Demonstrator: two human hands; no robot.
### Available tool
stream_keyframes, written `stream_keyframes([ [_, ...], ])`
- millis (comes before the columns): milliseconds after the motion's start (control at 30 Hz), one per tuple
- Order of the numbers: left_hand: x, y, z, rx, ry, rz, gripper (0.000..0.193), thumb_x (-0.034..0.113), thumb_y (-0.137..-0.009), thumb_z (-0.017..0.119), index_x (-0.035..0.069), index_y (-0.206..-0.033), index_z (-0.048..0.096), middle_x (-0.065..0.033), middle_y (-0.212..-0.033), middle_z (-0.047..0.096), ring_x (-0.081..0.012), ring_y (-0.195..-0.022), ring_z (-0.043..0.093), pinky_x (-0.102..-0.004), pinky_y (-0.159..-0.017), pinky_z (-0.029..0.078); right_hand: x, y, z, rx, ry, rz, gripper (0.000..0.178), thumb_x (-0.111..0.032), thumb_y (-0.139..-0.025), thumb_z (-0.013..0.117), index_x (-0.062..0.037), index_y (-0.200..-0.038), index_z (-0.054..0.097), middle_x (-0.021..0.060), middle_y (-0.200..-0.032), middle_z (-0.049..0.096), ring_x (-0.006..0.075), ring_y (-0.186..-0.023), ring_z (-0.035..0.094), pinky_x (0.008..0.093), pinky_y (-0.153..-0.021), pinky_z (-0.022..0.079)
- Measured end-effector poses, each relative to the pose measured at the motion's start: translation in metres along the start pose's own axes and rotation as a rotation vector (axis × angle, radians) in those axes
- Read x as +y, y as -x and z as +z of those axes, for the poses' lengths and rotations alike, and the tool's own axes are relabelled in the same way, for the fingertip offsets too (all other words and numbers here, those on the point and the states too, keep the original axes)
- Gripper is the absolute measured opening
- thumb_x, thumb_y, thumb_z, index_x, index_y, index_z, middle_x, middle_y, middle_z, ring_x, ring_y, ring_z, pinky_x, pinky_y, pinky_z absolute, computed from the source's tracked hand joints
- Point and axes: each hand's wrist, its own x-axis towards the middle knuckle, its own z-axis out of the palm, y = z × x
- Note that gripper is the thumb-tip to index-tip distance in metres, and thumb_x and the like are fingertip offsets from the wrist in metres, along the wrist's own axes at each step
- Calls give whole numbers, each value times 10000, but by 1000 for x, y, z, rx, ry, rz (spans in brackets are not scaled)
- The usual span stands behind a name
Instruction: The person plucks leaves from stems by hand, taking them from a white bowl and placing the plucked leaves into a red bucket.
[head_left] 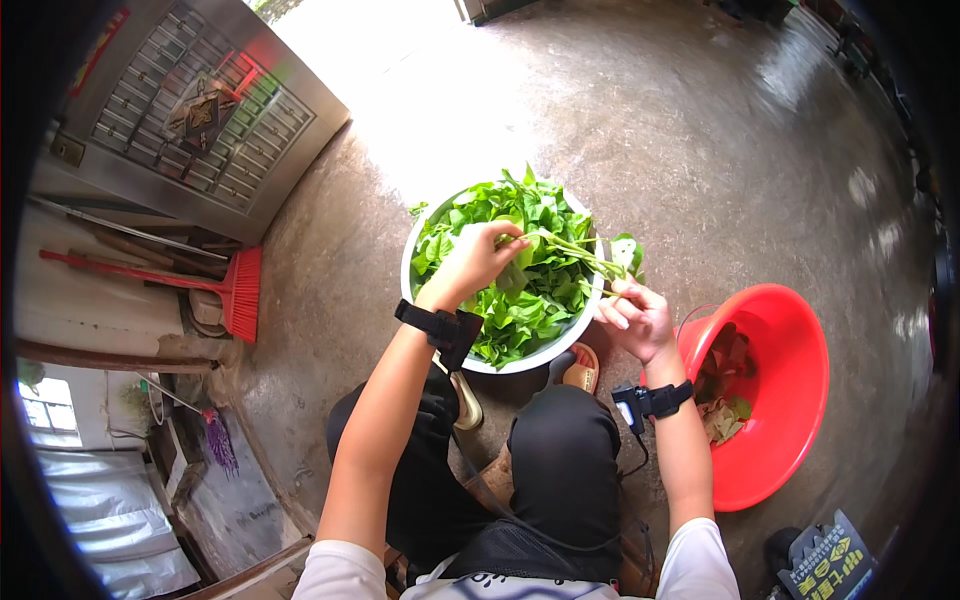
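Observation:
A wide pale basin [535,361] stands on the floor before my knees, heaped with leafy greens [470,215]. Over its right side, a small bunch of green stems [577,249] stretches between my hands. My left hand [474,262] is above the heap, thumb and fingertips pinched together at the left end of the stems. Beyond the basin's right rim, my right hand [640,318] grips the other end, where a broad leaf [626,252] sticks up. A dark strap with a small device circles each wrist.
A red bucket [800,400] tilts open at my right, with wilted leaves and brownish scraps [725,385] inside. A red broom [242,295] leans by the left wall, below a metal door [200,110]. My sandalled feet are close to the basin. A dark printed object [830,560] lies at lower right.

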Motion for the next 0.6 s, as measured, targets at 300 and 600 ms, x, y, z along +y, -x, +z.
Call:
stream_keyframes([
  [300,-21,-1,-9,137,-310,231,184,191,-789,571,32,-874,611,-136,-738,600,-289,-697,575,-353,-636,445,-7,0,1,61,-21,-41,248,-217,-903,300,-149,-704,432,-70,-423,269,128,-541,392,246,-644,326],
  [600,-37,-9,-11,374,-395,21,164,169,-787,532,12,-778,579,-184,-712,583,-346,-684,567,-398,-626,450,2,-1,4,204,238,-45,173,-122,-879,393,-67,-723,441,-41,-530,330,77,-446,351,243,-559,370],
])
